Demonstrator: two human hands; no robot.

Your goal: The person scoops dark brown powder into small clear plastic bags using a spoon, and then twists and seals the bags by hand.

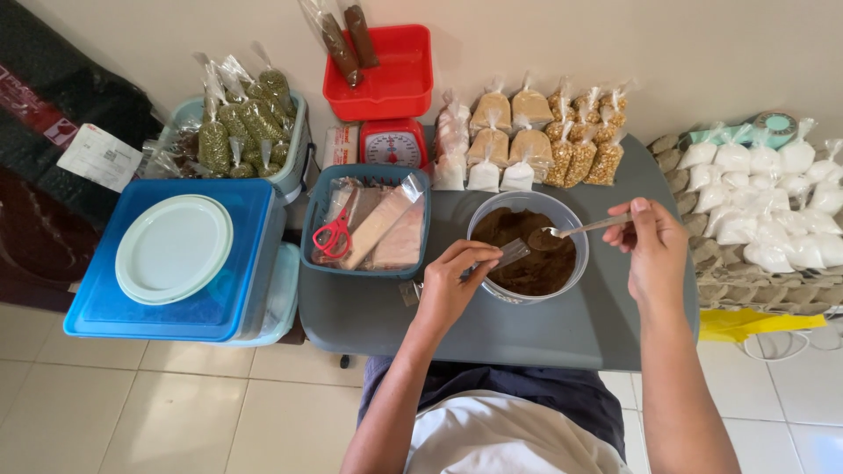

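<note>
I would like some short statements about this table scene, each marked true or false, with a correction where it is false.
1. The right hand holds a metal spoon over the bowl of brown powder. True.
2. The left hand holds red scissors. False: it holds a small clear plastic bag at the bowl's rim; the scissors lie in the blue basket.
3. A white plate rests on the blue container lid. True.
4. The red scale tray is empty. False: two packets of brown contents lean in it.

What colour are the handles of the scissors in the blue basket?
Red, seen clearly in the head view: the scissors lie on the clear bags in the basket.
</note>
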